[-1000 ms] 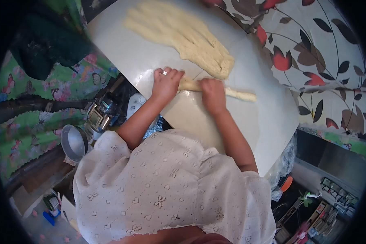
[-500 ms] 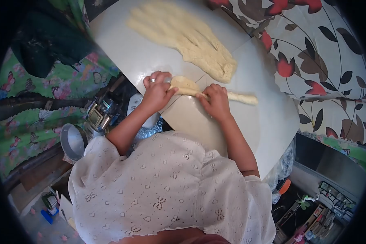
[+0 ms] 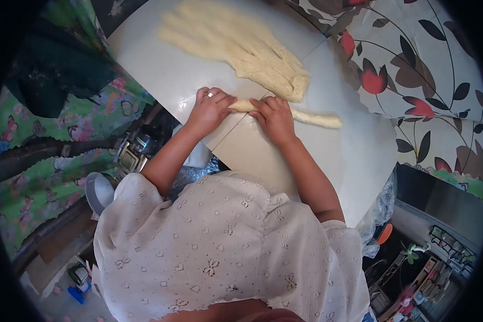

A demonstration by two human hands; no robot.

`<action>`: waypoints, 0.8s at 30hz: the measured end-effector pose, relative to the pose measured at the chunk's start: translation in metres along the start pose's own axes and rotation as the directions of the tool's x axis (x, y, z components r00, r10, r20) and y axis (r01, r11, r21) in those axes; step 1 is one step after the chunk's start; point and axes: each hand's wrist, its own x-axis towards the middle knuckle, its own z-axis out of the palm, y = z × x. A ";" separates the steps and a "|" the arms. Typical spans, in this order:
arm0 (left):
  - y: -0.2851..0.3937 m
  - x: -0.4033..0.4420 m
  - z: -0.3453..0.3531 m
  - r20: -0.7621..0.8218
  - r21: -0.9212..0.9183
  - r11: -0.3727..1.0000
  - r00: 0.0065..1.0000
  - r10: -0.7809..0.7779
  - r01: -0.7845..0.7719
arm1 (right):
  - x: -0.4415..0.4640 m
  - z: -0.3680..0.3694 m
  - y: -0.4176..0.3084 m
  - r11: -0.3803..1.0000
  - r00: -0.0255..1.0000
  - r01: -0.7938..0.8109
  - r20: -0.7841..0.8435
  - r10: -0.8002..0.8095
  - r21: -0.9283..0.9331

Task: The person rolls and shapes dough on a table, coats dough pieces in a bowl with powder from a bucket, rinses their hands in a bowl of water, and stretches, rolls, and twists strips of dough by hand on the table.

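A narrow roll of pale dough (image 3: 317,119) lies across the white tabletop (image 3: 354,161). My left hand (image 3: 211,111), with a ring on one finger, has its fingers curled over the roll's left end. Close beside it, my right hand (image 3: 273,117) grips the roll near its middle, thumb toward me. Between the two hands a short stretch of dough shows, and the right end sticks out past my right hand. Beyond them lies a large flat piece of dough (image 3: 263,61), its far part blurred.
Floral cloth (image 3: 402,80) covers the area at the right. A round metal pan (image 3: 99,192) and a metal appliance (image 3: 129,158) stand left of the table, near green butterfly cloth (image 3: 48,185). Clear plastic (image 3: 378,214) hangs by the table's right edge.
The loose flap of dough between my hands has been rolled in, leaving a narrow roll. My hands are closer together than half a second ago; my right hand has moved left.
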 end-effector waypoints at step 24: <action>0.009 0.113 0.043 -0.242 0.403 0.882 0.958 -0.155 0.245 | 0.035 -0.013 0.054 0.774 0.888 -0.435 -0.364 0.282 -0.461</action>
